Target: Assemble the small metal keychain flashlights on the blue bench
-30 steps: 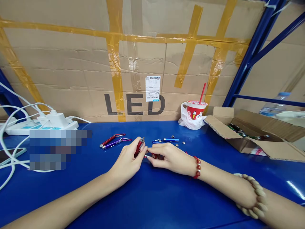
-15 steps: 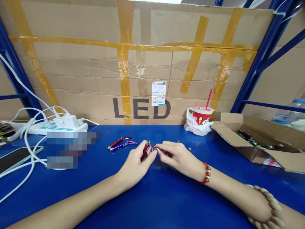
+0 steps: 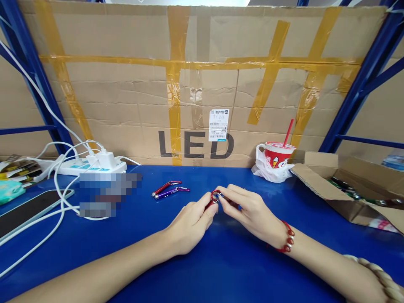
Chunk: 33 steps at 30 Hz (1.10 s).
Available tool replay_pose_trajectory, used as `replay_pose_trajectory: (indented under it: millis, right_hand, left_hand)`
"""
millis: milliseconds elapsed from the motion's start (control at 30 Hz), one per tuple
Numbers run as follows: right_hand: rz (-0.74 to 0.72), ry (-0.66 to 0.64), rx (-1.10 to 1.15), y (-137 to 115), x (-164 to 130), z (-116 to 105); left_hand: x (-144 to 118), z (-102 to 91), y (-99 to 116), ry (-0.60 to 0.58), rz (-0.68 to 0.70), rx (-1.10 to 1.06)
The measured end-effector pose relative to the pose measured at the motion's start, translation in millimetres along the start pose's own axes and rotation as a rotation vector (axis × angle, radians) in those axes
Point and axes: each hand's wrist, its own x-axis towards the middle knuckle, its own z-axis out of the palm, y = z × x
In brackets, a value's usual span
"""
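Note:
My left hand (image 3: 191, 223) is closed, pinching the red barrel of a small flashlight (image 3: 211, 204) that my fingers largely cover. A red carabiner clip (image 3: 216, 193) meets the barrel's end, held in the closed fingertips of my right hand (image 3: 257, 214). Whether clip and barrel are joined I cannot tell. To the left of my hands, a red keychain flashlight (image 3: 161, 190) and a purple keychain flashlight (image 3: 166, 193) lie side by side on the blue table (image 3: 208, 269), each with a carabiner at its end.
Back right stand a red cup with a straw (image 3: 276, 155) in a plastic bag and an open cardboard box (image 3: 344, 206) holding small dark and shiny parts. At left are a power strip (image 3: 72, 167), white cables and a phone (image 3: 30, 210). A large carton (image 3: 132, 105) closes off the back.
The red barrel and the carabiner clip, held apart earlier, are now brought together end to end. The barrel has tipped toward my right hand. The whole view has shifted slightly left.

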Motion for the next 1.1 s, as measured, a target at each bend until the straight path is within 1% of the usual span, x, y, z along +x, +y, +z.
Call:
replay_pose_trajectory:
  millis: [200,300,400,500,567,633,733,800,1000,1100]
  right_hand:
    - [0.041,-0.004,-0.027,0,2,1]
    - [0.084,-0.042,-0.002,1,2,3]
    - [0.156,-0.133,0.03,4,2,5]
    - [0.201,-0.265,-0.004,9,2,5]
    - [0.212,-0.347,-0.054,12,2,5]
    - [0.225,-0.386,-0.086,14,1,5]
    - [0.245,-0.375,-0.068,15,1,5]
    - [0.256,-0.37,-0.033,15,1,5]
    - [0.304,-0.321,0.017,17,2,8]
    - [0.296,-0.295,0.036,19,1,11]
  left_hand:
    - [1,2.3,-2,0.089,-0.009,-0.05]
    - [1,1.9,-1,0.129,-0.057,-0.001]
    - [2,-0.3,-3,0.164,-0.097,0.137]
    - [4,-3.4,-11,0.178,-0.09,0.35]
    - [5,-4.8,-17,0.135,-0.079,0.458]
    - [6,-5.4,-22,0.099,-0.057,0.524]
    - [7,-6.5,-23,0.073,-0.027,0.642]
    - [7,-8.8,-20,0.067,-0.036,0.753]
    - [9,-22.0,-14,0.092,-0.127,1.108]
    - [11,-28.9,-15,0.107,-0.187,1.192]
